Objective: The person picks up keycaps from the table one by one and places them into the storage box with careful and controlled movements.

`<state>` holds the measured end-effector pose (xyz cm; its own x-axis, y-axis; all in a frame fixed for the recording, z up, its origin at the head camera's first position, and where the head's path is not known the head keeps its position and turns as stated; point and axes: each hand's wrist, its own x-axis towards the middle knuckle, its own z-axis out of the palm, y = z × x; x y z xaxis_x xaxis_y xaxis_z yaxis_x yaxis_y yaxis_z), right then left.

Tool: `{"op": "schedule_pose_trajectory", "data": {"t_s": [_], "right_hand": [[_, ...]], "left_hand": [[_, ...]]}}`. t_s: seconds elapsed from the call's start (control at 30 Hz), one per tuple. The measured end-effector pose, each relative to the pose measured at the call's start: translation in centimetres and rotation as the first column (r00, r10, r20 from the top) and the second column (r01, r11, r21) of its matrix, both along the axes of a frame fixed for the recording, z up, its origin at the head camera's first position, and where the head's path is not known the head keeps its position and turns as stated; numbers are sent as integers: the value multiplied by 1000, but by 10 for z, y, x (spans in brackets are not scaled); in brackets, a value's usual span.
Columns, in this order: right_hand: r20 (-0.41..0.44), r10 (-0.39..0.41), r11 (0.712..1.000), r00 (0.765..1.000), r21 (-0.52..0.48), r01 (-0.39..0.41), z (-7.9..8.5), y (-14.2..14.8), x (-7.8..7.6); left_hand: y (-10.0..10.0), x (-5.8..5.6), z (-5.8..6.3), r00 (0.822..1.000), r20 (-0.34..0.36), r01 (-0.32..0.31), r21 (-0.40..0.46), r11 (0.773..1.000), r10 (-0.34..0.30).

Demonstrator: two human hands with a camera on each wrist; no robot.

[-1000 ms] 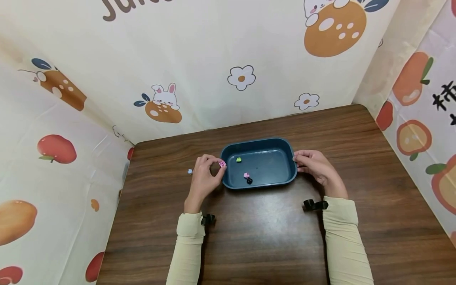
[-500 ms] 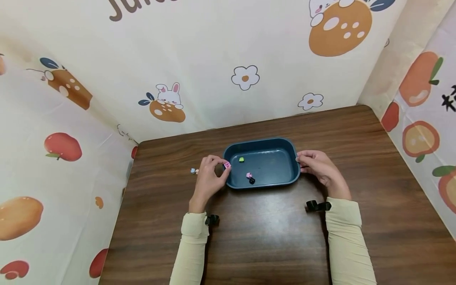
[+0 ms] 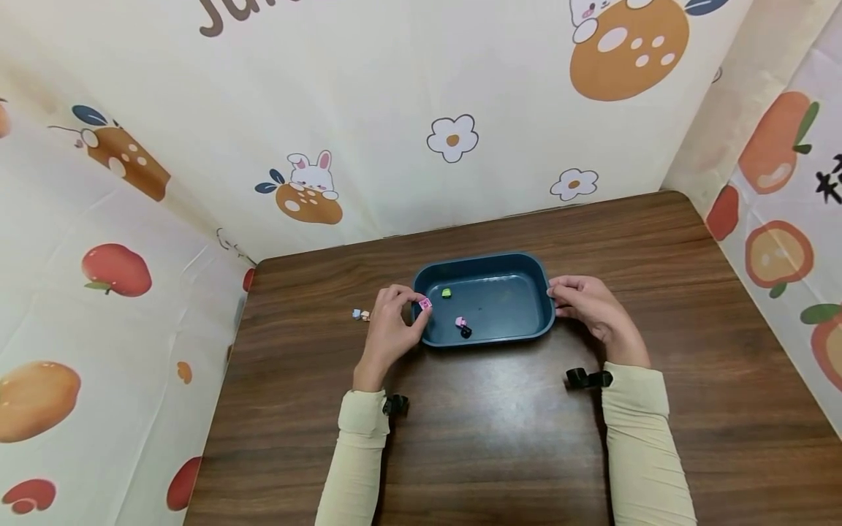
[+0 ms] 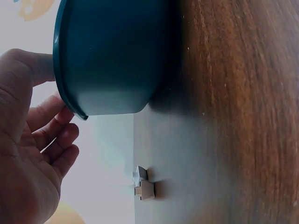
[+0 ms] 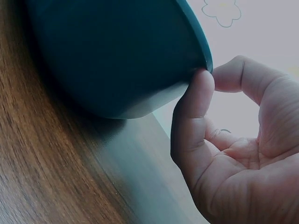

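A dark blue plastic tray (image 3: 503, 299) sits on the wooden table. My left hand (image 3: 389, 332) pinches a small pink block (image 3: 425, 303) between thumb and index finger, right over the tray's left rim. In the left wrist view that tray wall hides the fingertips and the block. My right hand (image 3: 595, 310) grips the tray's right rim between thumb and fingers, as the right wrist view shows. Inside the tray lie a green block (image 3: 446, 293), a light pink block (image 3: 460, 321) and a black piece (image 3: 465, 332).
Left of the tray, behind my left hand, a light blue block (image 3: 356, 314) and a peach-coloured block (image 3: 365, 316) lie close together on the table (image 3: 500, 438). A printed cloth (image 3: 381, 109) hangs along the table's back edge, with others at both sides.
My left hand has moved right with the pink block, from beside the tray's rim to over it. The peach-coloured block has come into view. My right hand keeps its grip on the rim.
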<state>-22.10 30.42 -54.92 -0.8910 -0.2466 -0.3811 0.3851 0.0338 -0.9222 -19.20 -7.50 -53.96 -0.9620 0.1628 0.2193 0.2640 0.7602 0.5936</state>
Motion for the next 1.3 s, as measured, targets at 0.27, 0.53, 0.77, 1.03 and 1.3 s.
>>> {"op": "schedule_pose_trajectory", "data": {"t_s": [0.27,0.53,0.77,1.03,1.3], "right_hand": [[-1,-2,1000,1000,-6,2,0,0,0],[-8,4,1000,1000,-3,-4,-2,0,-2],[-7,3,1000,1000,9,-3,-2,1,-3],[-1,-5,1000,1000,-11,5,-1,0,-3],[-1,5,1000,1000,-5,-5,-1,3,-3]], "left_hand": [[3,0,-1,1000,4,2,-8,1000,-2],[5,0,-2,1000,15,8,-15,1000,-8],[6,-1,-5,1000,8,6,-15,1000,-5],[6,-1,-6,1000,-3,13,-17,1000,-13],[5,1,-8,998,-59,-2,45,999,5]]}}
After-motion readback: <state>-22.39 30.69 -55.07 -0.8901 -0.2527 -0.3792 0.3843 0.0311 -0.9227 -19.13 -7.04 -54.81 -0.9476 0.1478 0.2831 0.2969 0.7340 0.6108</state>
